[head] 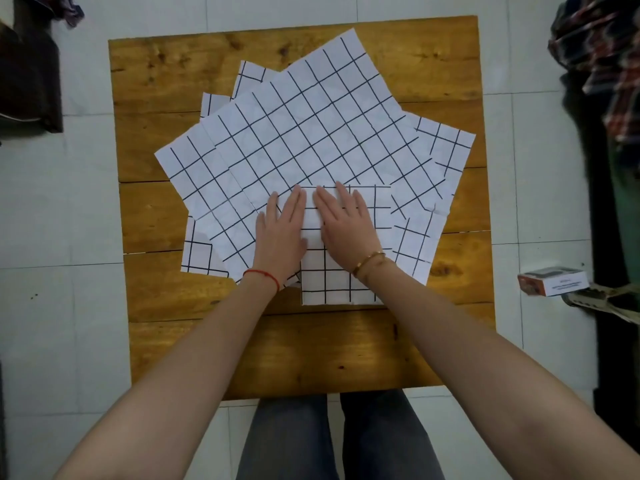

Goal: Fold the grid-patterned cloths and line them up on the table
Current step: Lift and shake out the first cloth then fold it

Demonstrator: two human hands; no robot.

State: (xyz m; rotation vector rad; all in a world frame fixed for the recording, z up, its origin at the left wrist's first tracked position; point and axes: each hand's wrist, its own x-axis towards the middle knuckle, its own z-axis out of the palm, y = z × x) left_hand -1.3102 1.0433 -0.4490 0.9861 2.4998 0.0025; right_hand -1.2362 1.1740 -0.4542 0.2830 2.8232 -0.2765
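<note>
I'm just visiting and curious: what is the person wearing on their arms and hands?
Both forearms are bare, with no sleeves in view and no gloves. The left hand has a thin red string bracelet at the wrist. The right hand has a slim gold-coloured bangle at the wrist. No rings can be made out.

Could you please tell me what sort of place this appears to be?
Probably a room in a home: a small wooden table stands on a pale tiled floor, with plaid clothing hanging at the right and a small cardboard box on the floor.
</note>
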